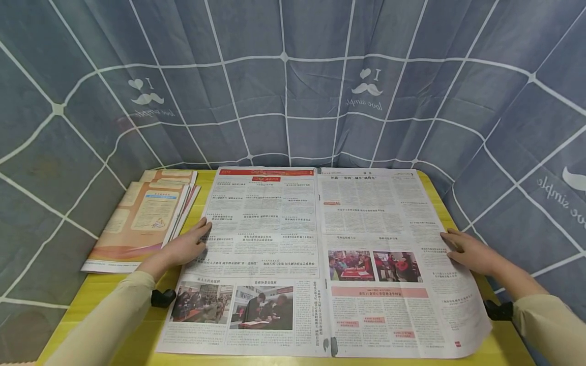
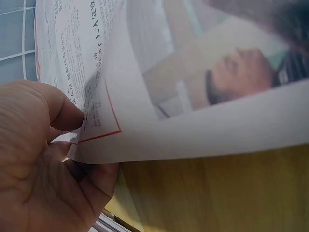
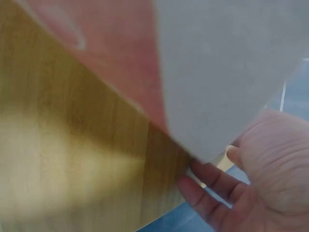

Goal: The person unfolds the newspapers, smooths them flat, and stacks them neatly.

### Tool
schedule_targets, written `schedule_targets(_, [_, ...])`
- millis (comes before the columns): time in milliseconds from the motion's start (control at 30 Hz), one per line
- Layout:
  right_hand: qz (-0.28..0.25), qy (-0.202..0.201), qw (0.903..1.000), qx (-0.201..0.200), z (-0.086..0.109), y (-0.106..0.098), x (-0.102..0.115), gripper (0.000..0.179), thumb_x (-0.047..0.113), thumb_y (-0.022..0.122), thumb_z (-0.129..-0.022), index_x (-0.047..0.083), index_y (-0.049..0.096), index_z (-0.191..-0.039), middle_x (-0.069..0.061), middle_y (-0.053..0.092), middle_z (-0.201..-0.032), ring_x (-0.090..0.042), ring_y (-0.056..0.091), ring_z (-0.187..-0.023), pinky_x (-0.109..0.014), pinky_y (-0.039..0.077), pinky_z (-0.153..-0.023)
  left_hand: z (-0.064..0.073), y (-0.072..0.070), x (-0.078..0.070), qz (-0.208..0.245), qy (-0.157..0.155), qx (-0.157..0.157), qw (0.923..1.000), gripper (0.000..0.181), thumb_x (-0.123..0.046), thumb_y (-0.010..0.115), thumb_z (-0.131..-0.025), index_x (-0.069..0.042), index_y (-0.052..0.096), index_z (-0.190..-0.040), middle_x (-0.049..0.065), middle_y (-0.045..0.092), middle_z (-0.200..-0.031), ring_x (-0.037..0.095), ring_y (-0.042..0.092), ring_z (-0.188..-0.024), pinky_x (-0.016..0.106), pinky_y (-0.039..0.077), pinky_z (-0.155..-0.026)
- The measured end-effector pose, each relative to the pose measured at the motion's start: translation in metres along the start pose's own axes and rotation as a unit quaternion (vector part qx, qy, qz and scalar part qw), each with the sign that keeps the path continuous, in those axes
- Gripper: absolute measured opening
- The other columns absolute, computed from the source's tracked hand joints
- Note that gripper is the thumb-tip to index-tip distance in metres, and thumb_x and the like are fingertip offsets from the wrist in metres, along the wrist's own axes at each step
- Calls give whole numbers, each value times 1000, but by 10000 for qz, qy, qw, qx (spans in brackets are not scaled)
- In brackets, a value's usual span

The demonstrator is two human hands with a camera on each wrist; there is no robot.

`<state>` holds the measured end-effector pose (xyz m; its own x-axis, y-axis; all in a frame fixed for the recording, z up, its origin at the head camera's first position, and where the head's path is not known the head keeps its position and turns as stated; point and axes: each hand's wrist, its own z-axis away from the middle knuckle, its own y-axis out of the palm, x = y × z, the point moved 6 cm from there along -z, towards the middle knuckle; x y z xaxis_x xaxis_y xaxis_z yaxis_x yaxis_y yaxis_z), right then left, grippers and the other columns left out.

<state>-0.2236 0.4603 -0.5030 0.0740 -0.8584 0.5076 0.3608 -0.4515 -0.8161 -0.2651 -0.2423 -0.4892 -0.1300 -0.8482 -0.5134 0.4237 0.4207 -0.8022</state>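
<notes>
A newspaper (image 1: 284, 249) lies spread open, its two pages side by side and the centre fold between them. Its print appears upside down in the head view, with colour photos on both pages. My left hand (image 1: 187, 244) pinches the left edge; in the left wrist view the thumb is over the sheet (image 2: 130, 140) and the other fingers are below. At the opposite edge, my right hand (image 1: 471, 254) holds the paper between thumb and fingers. The right wrist view shows some fingertips (image 3: 190, 191) under the lifted sheet (image 3: 217, 82).
A yellow wood-grain table (image 1: 110, 300) lies beneath the newspaper. To the left, a stack of orange-and-white printed papers (image 1: 137, 223) sits close to my left forearm. A blue-grey curtain (image 1: 256, 96) with white grid lines surrounds the table's back and sides.
</notes>
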Motion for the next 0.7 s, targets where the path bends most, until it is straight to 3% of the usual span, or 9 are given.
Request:
schedule_targets(133, [-206, -27, 9998, -78, 9, -5, 0, 62, 17, 61, -104, -15, 36, -150, -46, 27, -150, -62, 45, -125, -60, 50, -89, -2, 1, -1, -192, -55, 42, 9998, 63, -10, 42, -105, 6, 18, -161, 29, 2, -167, 51, 12, -150, 64, 27, -114])
schedule_targets(233, [-191, 27, 9998, 10, 16, -10, -1, 61, 21, 61, -105, -14, 40, -149, -45, 37, -145, -57, 55, -117, -50, 54, -80, -3, 2, 1, -277, -137, 56, 9995, 63, -11, 42, -105, 6, 17, -161, 30, 1, -167, 51, 12, -150, 64, 28, -113])
schedule_targets(467, [-16, 163, 9999, 52, 25, -22, -1, 62, 27, 62, -104, -12, 43, -148, -42, 43, -144, -62, 47, -122, -61, 51, -87, -2, 3, 4, -493, -355, -36, 9981, 65, -14, 44, -103, 5, 20, -161, 30, 4, -166, 52, 15, -149, 62, 36, -107])
schedule_targets(633, [15, 10, 10000, -74, 19, -11, 11, 64, 29, 64, -103, -11, 43, -149, -42, 44, -143, -60, 48, -124, -61, 50, -89, -1, 1, 0, -939, -401, -96, 9947, 66, -16, 47, -100, 4, 27, -160, 32, 12, -164, 54, 25, -145, 55, 45, -92])
schedule_targets(700, [160, -140, 9997, -148, 15, -4, 17, 66, 30, 66, -101, -11, 43, -149, -42, 41, -145, -61, 43, -128, -65, 46, -94, -1, -1, -4, -1239, -340, -251, 9914, 65, -18, 49, -98, 4, 33, -158, 33, 16, -163, 57, 29, -142, 58, 45, -92])
